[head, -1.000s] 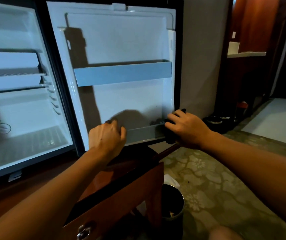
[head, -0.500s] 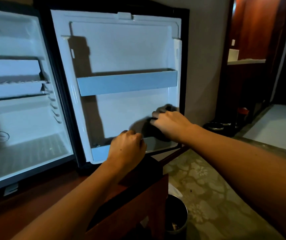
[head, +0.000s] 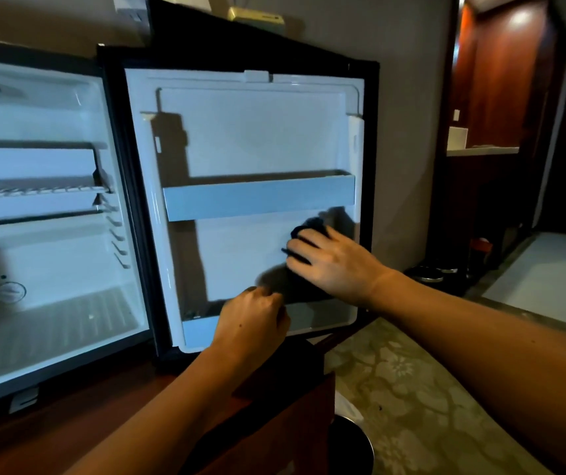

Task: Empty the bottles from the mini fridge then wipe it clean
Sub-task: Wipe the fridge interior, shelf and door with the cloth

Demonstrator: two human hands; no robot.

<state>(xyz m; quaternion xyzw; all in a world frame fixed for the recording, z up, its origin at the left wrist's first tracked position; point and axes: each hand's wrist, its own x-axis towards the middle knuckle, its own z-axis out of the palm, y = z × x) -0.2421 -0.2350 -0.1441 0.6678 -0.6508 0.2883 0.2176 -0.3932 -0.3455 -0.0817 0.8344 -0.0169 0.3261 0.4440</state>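
Wiping is under way on the mini fridge door (head: 250, 145), swung fully open so its inner panel faces the person. Below the door shelf (head: 259, 200), the right hand (head: 334, 265) presses a dark cloth (head: 309, 228) flat, fingers extended. Left hand (head: 252, 322) steadies the door's bottom rail, fingers curled over it. No bottles visible.

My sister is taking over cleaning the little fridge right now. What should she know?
Right hand presses a dark cloth flat against the inside of the open door, below the door's middle shelf.
Left hand grips the front edge of the door's bottom shelf, steadying it.
Done: no bottles show in the fridge interior or on the door shelves.
Left: finish wiping the door; I can't tell whether the interior is wiped.
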